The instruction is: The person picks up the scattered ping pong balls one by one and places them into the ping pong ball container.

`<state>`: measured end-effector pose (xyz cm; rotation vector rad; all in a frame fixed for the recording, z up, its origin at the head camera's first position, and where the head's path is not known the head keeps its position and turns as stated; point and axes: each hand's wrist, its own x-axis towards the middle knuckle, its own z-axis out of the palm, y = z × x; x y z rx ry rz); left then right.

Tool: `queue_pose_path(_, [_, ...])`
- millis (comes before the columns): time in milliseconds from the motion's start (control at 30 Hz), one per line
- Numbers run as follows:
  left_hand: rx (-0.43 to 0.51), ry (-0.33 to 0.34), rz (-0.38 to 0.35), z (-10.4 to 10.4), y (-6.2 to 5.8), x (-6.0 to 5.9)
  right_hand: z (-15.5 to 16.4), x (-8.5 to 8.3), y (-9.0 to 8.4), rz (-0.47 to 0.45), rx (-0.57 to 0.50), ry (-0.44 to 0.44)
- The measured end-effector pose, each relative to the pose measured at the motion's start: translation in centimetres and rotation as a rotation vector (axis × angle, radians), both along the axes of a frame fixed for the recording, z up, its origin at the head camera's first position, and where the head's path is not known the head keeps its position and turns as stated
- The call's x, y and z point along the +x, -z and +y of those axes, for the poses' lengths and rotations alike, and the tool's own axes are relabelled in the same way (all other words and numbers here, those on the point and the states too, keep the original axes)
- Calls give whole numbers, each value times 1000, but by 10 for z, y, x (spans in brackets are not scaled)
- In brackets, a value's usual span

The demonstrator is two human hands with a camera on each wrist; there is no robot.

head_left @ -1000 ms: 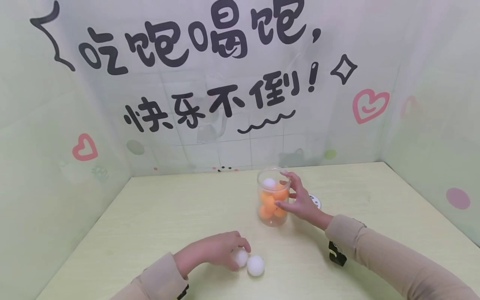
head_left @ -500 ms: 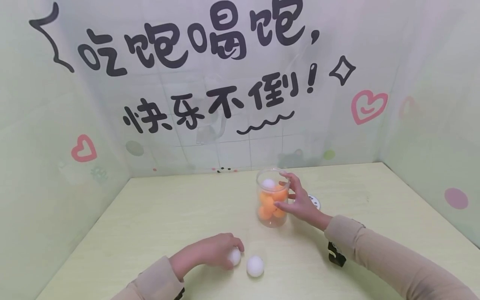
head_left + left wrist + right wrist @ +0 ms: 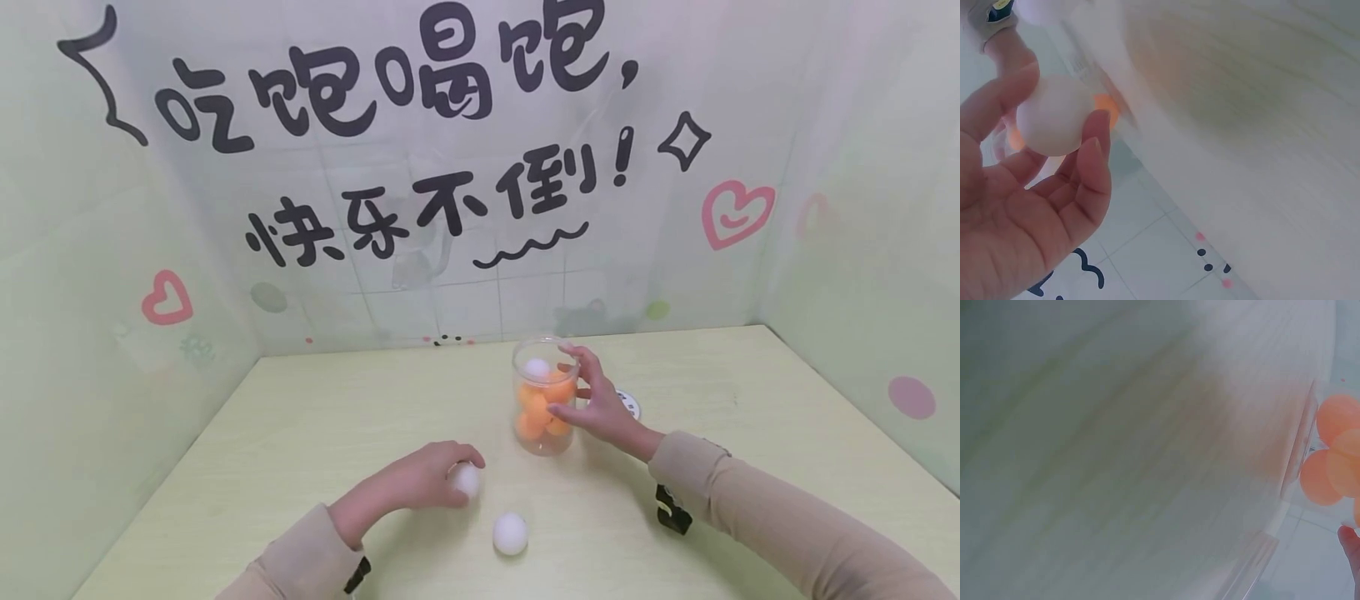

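In the head view my left hand (image 3: 427, 479) pinches a white ping-pong ball (image 3: 465, 480) just above the table. The left wrist view shows that ball (image 3: 1054, 116) between thumb and curled fingers. A second white ball (image 3: 511, 534) lies on the table, nearer to me. My right hand (image 3: 603, 404) grips the right side of a clear round jar (image 3: 546, 447), its thumb in front and fingers behind. The jar stands upright and lidless. Inside are several orange balls (image 3: 534, 410) with a white ball (image 3: 537, 369) on top. In the right wrist view only one fingertip (image 3: 1349, 540) shows beside the orange balls (image 3: 1325, 478).
Behind the right hand lies a white round disc (image 3: 630, 404) with dark marks, partly hidden. The pale wooden table (image 3: 337, 417) ends at a printed curtain (image 3: 375, 308) at the back, with more curtain at both sides.
My left hand has drawn the white ball away from the other one, then lifted it and moved it forward towards the jar's side of the table. The right hand and jar stay in place.
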<state>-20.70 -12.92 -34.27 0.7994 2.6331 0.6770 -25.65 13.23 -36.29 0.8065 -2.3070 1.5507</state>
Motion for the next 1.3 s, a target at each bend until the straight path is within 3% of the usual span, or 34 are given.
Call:
queue_pose_path(133, [75,-56,-10,-1,-3,-4,0,-1,1,-8,-16,-10])
queue_pose_path(500, [197,-173,57,2,-9,-10,1,-2,1,-16,-23,-9])
queue_pose_path(833, [315,-281,63,17,-20,-18,1,0,0,-13,-14,-3])
queue_pose_path(1300, [423,-350,141,34,-29,-32,1,0,0,-12,-6,3])
